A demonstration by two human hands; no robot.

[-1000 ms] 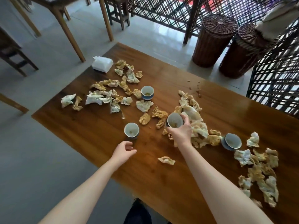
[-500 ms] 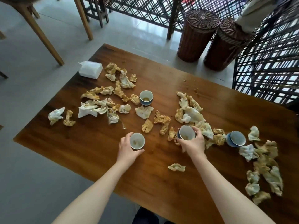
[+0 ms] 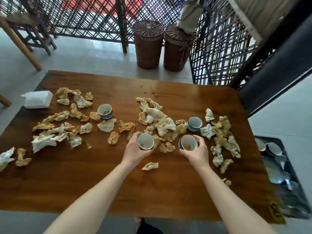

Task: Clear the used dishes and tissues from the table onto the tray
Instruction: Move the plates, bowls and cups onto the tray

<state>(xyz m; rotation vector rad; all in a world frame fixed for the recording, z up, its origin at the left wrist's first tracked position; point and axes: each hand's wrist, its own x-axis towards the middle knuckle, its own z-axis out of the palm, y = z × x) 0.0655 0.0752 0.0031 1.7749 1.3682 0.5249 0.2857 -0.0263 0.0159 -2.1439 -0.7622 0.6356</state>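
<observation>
Dark lattice screens (image 3: 84,17) and two lidded wicker baskets (image 3: 148,46) are seen behind a brown wooden table (image 3: 168,191) on a pale floor.

In the head view, the tabletop is strewn with crumpled, stained tissues. A wide scatter (image 3: 50,132) is spread over the left half, a heap (image 3: 164,125) is piled in the middle, and another cluster (image 3: 226,141) is ranged along the right side. A white tissue pack (image 3: 37,99) is set at the far left corner. Two used cups are left among the paper, one (image 3: 105,111) left of the middle and one (image 3: 194,123) between the heap and the right cluster. A single tissue (image 3: 150,166) is found on the near side, between the forearms.

A small cup (image 3: 145,141) is gripped by the left hand (image 3: 135,154), with fingers and thumb curled round its wall. A second cup (image 3: 188,142), blue outside, is held likewise by the right hand (image 3: 197,152). Brown residue is seen inside both. Both cups are held at the near edge of the middle heap, apart from each other. Whether they are lifted off the wood cannot be told.

A dark tray (image 3: 294,173) with stacked dishes (image 3: 274,148) is placed beyond the table's right end, well apart from both hands.
</observation>
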